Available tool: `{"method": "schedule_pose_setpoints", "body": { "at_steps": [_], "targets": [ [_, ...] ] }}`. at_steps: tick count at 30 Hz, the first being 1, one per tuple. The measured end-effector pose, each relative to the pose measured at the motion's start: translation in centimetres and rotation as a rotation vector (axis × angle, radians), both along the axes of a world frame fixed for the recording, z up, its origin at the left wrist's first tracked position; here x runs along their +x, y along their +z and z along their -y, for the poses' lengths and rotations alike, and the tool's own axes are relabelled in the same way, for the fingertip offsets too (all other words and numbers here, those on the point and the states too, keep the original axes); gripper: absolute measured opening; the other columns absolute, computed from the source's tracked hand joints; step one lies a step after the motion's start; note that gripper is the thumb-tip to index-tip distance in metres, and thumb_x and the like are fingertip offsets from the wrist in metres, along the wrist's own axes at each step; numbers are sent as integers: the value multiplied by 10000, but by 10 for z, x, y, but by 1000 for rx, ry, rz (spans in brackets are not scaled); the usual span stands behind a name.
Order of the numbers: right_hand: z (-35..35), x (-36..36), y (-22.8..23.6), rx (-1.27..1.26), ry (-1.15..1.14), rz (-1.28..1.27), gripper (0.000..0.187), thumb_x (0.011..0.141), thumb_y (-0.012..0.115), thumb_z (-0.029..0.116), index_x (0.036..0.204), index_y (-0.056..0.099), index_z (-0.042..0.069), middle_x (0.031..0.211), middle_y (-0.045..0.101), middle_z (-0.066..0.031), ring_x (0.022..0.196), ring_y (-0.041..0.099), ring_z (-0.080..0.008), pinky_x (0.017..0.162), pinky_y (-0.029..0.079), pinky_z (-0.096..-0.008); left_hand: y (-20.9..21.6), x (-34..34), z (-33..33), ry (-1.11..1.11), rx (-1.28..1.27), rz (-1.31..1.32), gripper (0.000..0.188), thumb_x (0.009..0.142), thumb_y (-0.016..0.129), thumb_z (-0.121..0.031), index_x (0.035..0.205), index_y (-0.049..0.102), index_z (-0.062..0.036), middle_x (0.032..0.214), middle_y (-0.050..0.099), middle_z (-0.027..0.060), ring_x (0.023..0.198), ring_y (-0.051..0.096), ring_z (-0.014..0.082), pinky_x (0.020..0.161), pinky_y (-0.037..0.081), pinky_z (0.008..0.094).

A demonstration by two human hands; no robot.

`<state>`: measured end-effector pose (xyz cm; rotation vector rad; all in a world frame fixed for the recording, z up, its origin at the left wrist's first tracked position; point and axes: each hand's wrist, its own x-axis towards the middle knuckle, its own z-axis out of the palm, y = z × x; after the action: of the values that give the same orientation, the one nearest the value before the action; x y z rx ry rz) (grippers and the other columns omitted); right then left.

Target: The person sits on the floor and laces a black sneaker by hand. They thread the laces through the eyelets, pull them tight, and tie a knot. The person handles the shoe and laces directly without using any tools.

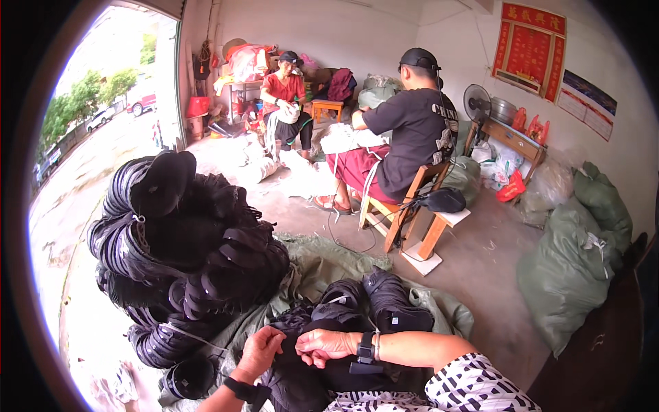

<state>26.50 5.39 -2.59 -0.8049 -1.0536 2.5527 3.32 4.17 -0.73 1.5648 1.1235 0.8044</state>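
Both my hands are close together over black bundles in front of my lap. My left hand (pixel 261 350) is closed in a pinch, fingertips pointing toward the right. My right hand (pixel 324 345) is also closed, thumb and fingers pressed together; whatever either one holds is too thin or hidden to make out. Just beyond them lie bundles of stacked black curved fabric pieces (pixel 398 309), some with a pale tie around them. Dark material (pixel 295 388) lies beneath my hands, partly covered by them.
A tall heap of black bundles (pixel 206 254) stands at left, partly on a green sheet (pixel 309 257). Ahead, a person in black (pixel 419 123) sits on a wooden chair (pixel 412 213); another in red (pixel 283 93) sits farther back. Full green sacks (pixel 566 275) rest at right.
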Motion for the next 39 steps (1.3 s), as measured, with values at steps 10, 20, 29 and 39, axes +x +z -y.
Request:
{"method": "schedule_pose_setpoints", "body": {
  "at_steps": [10, 20, 29, 39],
  "targets": [
    [-1, 13, 0, 93, -18, -104, 294, 963, 572, 234, 1136, 582, -3, 870, 674, -107, 690, 689, -201, 625, 575, -323, 23, 0, -29, -183, -386, 167, 78, 926, 592, -83, 971, 640, -42, 950, 655, 5, 787, 604, 84, 702, 464, 226],
    [-2, 5, -20, 49, -89, -282, 188, 982, 509, 138, 1102, 519, -6, 938, 676, -241, 782, 702, -323, 666, 583, -398, 27, -3, -34, -120, -513, -16, 117, 898, 586, -103, 1000, 643, -106, 792, 609, -41, 621, 470, -14, 503, 310, 137],
    [-8, -5, -23, 75, -2, -361, 223, 953, 525, 93, 1142, 517, -25, 919, 683, -207, 788, 704, -292, 688, 578, -375, 36, -7, -34, -111, -540, -53, 136, 920, 580, -97, 1042, 642, -100, 837, 631, -31, 675, 511, -5, 533, 341, 144],
    [-5, -5, -16, 120, -58, -313, 214, 957, 519, 101, 1150, 517, 11, 985, 676, -248, 824, 704, -333, 674, 585, -412, 35, -4, -37, -132, -514, -114, 135, 915, 572, -78, 1008, 670, -73, 841, 667, -11, 630, 520, -1, 501, 329, 137]
  ]
}}
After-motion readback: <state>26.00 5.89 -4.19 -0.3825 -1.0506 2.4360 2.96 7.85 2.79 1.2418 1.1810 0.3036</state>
